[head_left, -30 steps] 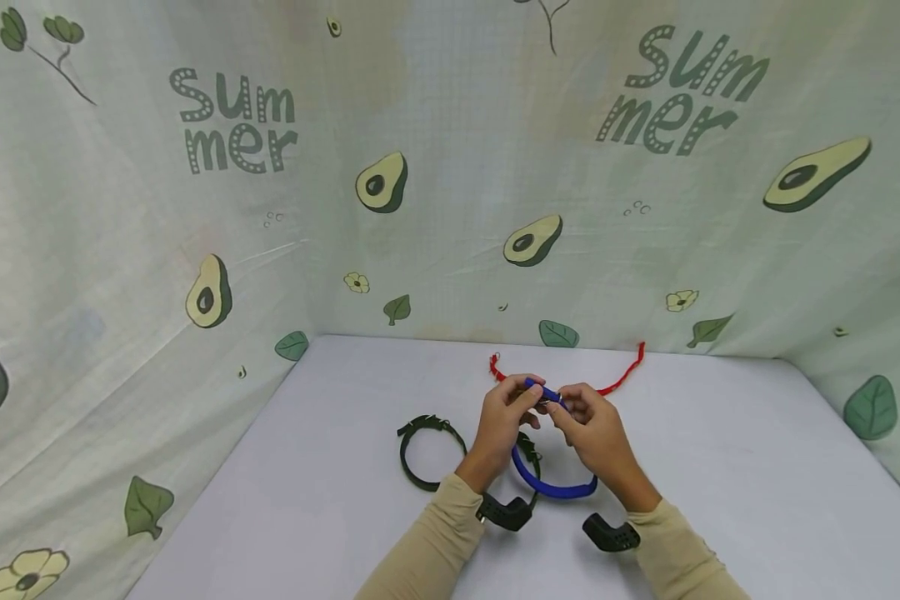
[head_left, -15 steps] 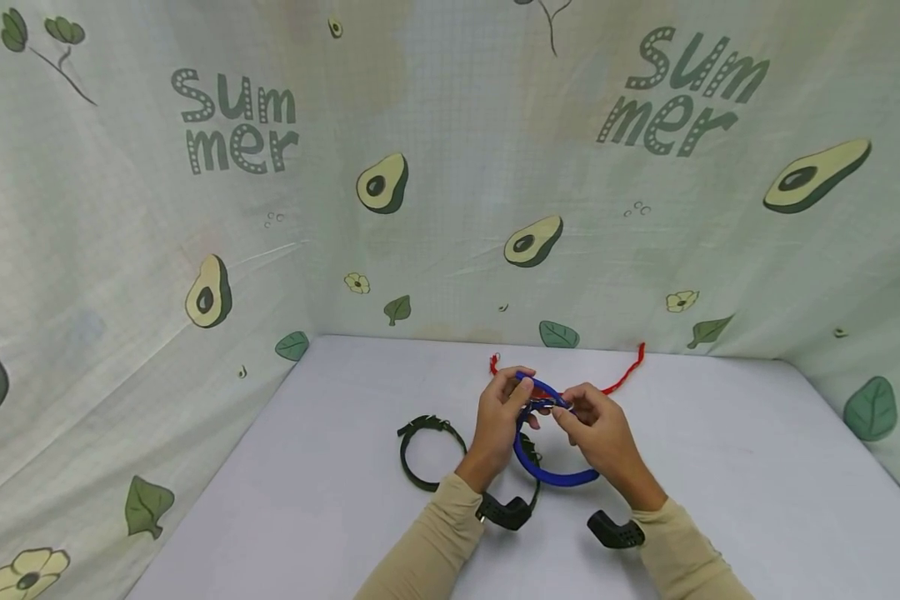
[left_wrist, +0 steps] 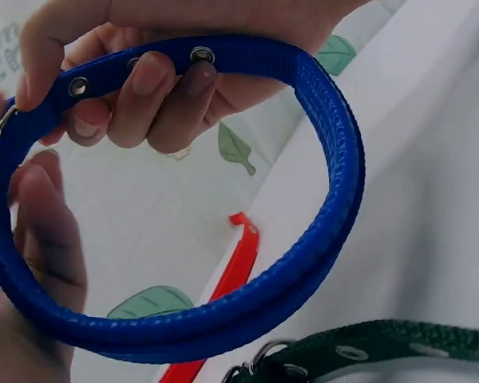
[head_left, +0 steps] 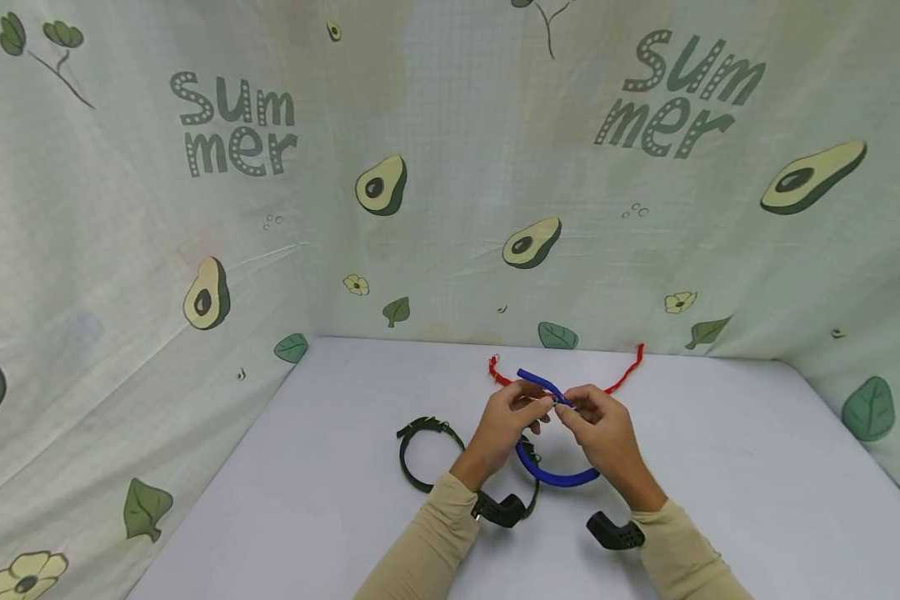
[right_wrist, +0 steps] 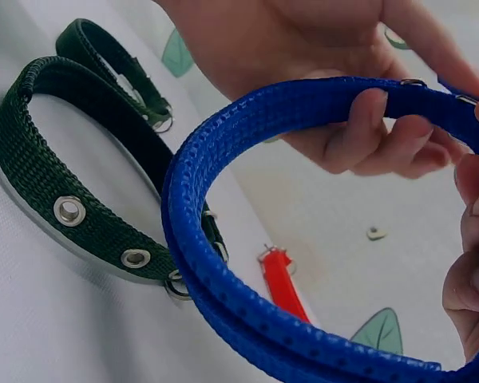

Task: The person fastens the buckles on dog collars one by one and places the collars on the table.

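Both hands hold a blue dog collar [head_left: 558,479] above the table, its band hanging in a loop below them. My left hand [head_left: 504,423] pinches the strap close to the buckle, and the strap's tip pokes up past its fingers. Metal eyelets [left_wrist: 79,87] show along the strap in the left wrist view, with curled fingers behind it. My right hand [head_left: 602,433] grips the collar just to the right, fingertips almost meeting the left ones. The buckle itself is mostly covered by fingers; a metal loop [left_wrist: 6,121] shows in the left wrist view.
A dark green collar [head_left: 403,462] lies looped to the left on the white table [head_left: 285,500]. Another green collar [right_wrist: 32,159] lies under the blue one. Behind the hands a red collar [head_left: 625,379] curves along the table's back. A patterned cloth [head_left: 450,167] hangs behind.
My left hand first draws the blue strap out to the upper left, then shifts down and right toward the buckle, leaving the strap's tip free. The right hand hardly moves.
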### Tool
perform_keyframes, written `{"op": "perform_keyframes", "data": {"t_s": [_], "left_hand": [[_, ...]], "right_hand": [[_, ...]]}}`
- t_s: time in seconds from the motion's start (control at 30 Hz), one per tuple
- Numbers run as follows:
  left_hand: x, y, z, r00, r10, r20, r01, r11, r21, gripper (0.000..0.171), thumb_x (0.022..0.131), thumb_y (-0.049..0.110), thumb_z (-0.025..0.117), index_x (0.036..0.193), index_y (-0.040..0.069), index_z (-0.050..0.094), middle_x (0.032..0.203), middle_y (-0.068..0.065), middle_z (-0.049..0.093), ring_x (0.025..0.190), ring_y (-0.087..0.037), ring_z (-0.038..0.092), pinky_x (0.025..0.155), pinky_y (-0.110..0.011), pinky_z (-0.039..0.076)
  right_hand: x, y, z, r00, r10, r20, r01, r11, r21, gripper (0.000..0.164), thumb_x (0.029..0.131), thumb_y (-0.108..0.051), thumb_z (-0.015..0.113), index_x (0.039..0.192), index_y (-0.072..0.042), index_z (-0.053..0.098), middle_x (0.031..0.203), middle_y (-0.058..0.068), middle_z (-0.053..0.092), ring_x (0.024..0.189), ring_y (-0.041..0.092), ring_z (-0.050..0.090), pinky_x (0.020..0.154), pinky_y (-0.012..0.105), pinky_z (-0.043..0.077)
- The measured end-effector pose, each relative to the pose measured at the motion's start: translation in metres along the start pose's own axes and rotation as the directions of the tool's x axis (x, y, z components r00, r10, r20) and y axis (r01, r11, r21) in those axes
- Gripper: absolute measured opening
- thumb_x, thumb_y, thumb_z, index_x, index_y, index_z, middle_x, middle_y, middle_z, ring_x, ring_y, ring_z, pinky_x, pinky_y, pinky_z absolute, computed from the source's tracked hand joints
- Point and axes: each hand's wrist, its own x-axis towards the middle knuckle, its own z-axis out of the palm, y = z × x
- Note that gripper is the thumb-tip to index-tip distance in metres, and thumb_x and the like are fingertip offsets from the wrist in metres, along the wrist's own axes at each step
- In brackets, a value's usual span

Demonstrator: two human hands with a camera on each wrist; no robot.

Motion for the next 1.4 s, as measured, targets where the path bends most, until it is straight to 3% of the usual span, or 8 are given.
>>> {"op": "perform_keyframes", "data": {"t_s": [0.13, 0.23, 0.43, 0.7, 0.9, 1.03, 1.27, 1.4], "left_hand": [[-0.001, -0.003, 0.000, 1.000, -0.008, 0.019, 0.005, 0.987, 0.163, 0.032, 0.098, 0.033, 0.067, 0.122, 0.012, 0.070, 0.090, 0.002, 0.063, 0.083, -0.033, 0.061, 0.073, -0.045, 0.052], [-0.003, -0.005, 0.003, 1.000, 0.014, -0.012, -0.011, 0.978, 0.206, 0.032, 0.099, 0.033, 0.065, 0.123, 0.013, 0.070, 0.087, 0.003, 0.060, 0.076, -0.014, 0.057, 0.068, -0.035, 0.051], [-0.003, -0.008, 0.009, 0.996, 0.005, -0.085, 0.009, 0.987, 0.162, 0.030, 0.099, 0.031, 0.065, 0.121, 0.012, 0.070, 0.090, 0.003, 0.061, 0.078, -0.010, 0.054, 0.066, -0.022, 0.048], [-0.004, -0.008, 0.013, 0.988, -0.063, -0.139, 0.082, 0.988, 0.133, 0.030, 0.099, 0.034, 0.065, 0.120, 0.014, 0.071, 0.096, -0.002, 0.066, 0.084, -0.013, 0.058, 0.079, -0.032, 0.055], [-0.003, -0.007, 0.016, 0.990, -0.054, -0.127, 0.071, 0.989, 0.131, 0.028, 0.099, 0.034, 0.065, 0.116, 0.013, 0.071, 0.094, -0.001, 0.065, 0.084, -0.013, 0.059, 0.080, -0.037, 0.055], [-0.004, -0.007, 0.015, 0.992, -0.048, -0.119, 0.065, 0.987, 0.144, 0.028, 0.099, 0.034, 0.065, 0.117, 0.014, 0.071, 0.096, 0.001, 0.066, 0.088, -0.016, 0.061, 0.083, -0.041, 0.056], [-0.006, -0.004, 0.013, 0.993, -0.017, -0.118, 0.038, 0.983, 0.178, 0.025, 0.099, 0.031, 0.065, 0.117, 0.014, 0.071, 0.095, 0.005, 0.065, 0.087, -0.011, 0.059, 0.078, -0.028, 0.053], [-0.005, -0.003, 0.011, 0.990, 0.025, -0.139, 0.001, 0.983, 0.183, 0.025, 0.099, 0.029, 0.065, 0.118, 0.015, 0.071, 0.100, 0.005, 0.067, 0.089, -0.012, 0.060, 0.079, -0.029, 0.052]], "right_hand": [[-0.001, -0.001, 0.001, 1.000, 0.002, -0.030, -0.002, 1.000, 0.019, 0.011, 0.095, -0.010, 0.069, 0.104, -0.004, 0.068, 0.083, 0.006, 0.062, 0.056, 0.014, 0.054, 0.048, 0.026, 0.045], [0.000, -0.001, 0.002, 0.998, 0.016, -0.053, -0.012, 0.998, 0.069, 0.013, 0.095, -0.008, 0.068, 0.108, -0.002, 0.068, 0.083, 0.009, 0.062, 0.056, 0.015, 0.055, 0.048, 0.026, 0.044], [0.000, -0.003, 0.003, 0.992, 0.040, -0.118, -0.024, 0.991, 0.131, 0.016, 0.095, -0.005, 0.068, 0.110, -0.001, 0.065, 0.083, 0.011, 0.063, 0.064, 0.020, 0.058, 0.053, 0.025, 0.049], [-0.004, -0.010, 0.007, 0.975, -0.033, -0.221, 0.037, 0.999, 0.013, 0.029, 0.093, -0.003, 0.070, 0.121, -0.004, 0.063, 0.106, 0.007, 0.072, 0.086, 0.011, 0.063, 0.072, 0.016, 0.050], [-0.003, -0.023, 0.006, 0.968, -0.094, -0.232, 0.082, 0.995, -0.057, 0.049, 0.088, 0.012, 0.066, 0.134, 0.001, 0.057, 0.100, 0.015, 0.066, 0.084, 0.014, 0.058, 0.075, 0.011, 0.047], [-0.001, -0.019, 0.007, 0.961, -0.145, -0.235, 0.128, 0.988, -0.088, 0.054, 0.087, 0.010, 0.071, 0.137, 0.000, 0.055, 0.091, 0.010, 0.062, 0.077, 0.012, 0.057, 0.073, 0.009, 0.047], [0.002, -0.005, 0.002, 0.913, -0.320, -0.255, 0.282, 0.944, -0.174, 0.064, 0.083, 0.007, 0.076, 0.141, -0.006, 0.054, 0.089, 0.005, 0.067, 0.067, 0.010, 0.060, 0.065, 0.011, 0.049], [0.005, -0.007, -0.004, 0.923, -0.326, -0.205, 0.294, 0.941, -0.170, 0.066, 0.083, 0.010, 0.074, 0.144, -0.008, 0.053, 0.093, 0.008, 0.068, 0.067, 0.010, 0.067, 0.061, 0.012, 0.050]]}}
